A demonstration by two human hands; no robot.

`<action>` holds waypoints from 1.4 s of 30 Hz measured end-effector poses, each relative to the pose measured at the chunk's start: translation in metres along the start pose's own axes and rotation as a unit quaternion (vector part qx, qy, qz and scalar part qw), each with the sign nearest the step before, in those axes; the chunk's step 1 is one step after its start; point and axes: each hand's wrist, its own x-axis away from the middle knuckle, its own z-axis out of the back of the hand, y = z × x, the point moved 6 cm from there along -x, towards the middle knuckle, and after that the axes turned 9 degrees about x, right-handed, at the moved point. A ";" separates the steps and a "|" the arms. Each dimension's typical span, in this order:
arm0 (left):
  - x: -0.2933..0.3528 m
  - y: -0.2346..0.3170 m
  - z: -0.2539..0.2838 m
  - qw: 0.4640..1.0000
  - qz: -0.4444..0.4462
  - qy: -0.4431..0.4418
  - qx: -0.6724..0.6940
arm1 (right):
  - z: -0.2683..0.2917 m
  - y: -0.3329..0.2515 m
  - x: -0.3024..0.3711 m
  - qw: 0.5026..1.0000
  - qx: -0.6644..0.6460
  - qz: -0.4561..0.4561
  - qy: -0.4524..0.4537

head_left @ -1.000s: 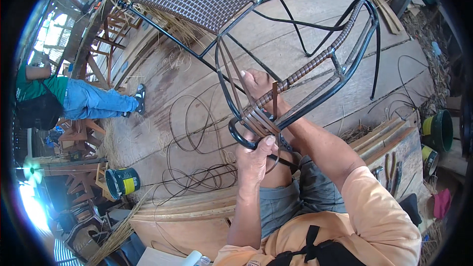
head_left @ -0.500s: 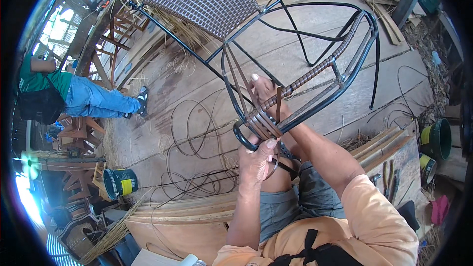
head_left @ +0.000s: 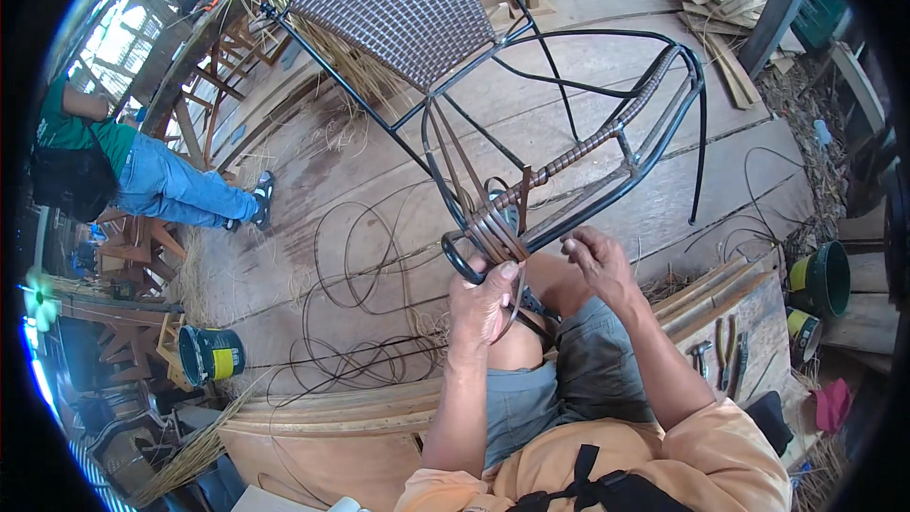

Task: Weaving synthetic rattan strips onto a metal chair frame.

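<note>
A chair with a black metal frame [head_left: 616, 187] stands in front of me, its backrest [head_left: 393, 14] covered in brown weave. Flat brown strips [head_left: 498, 230] wrap the near front corner of the frame, and one end sticks up beside the spiral-wrapped rail [head_left: 588, 149]. My left hand [head_left: 477, 308] is closed on the wrapped strips at that corner, its thumb on top and its other fingers partly hidden. To the right of the corner, my right hand [head_left: 604, 268] hovers apart from the frame, fingers loosely bent and parted, with nothing visible in them.
Loose brown strip coils [head_left: 355, 275] lie on the plank floor. A hammer [head_left: 700, 358] and pliers [head_left: 726, 353] rest on the wooden bench at right. Buckets [head_left: 210, 355] stand on both sides. A person [head_left: 142, 166] in jeans stands at left.
My right hand has come out from beneath the spiral-wrapped rail and moved right and toward me. My left hand keeps its hold on the corner. The view has shifted slightly.
</note>
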 end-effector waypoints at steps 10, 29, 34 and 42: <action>0.000 0.001 -0.012 0.999 -0.026 -0.020 0.001 | 0.026 -0.108 0.028 0.996 -0.038 0.082 -0.025; -0.003 0.001 0.000 1.000 0.005 -0.019 -0.008 | -0.037 -0.168 -0.108 0.782 0.510 0.149 -0.325; -0.003 -0.001 0.000 1.000 0.014 -0.002 -0.013 | -0.022 -0.179 -0.102 0.849 0.437 0.076 -0.288; -0.006 0.001 0.002 0.998 0.035 -0.056 0.005 | -0.008 -0.192 -0.098 0.933 0.295 0.125 -0.163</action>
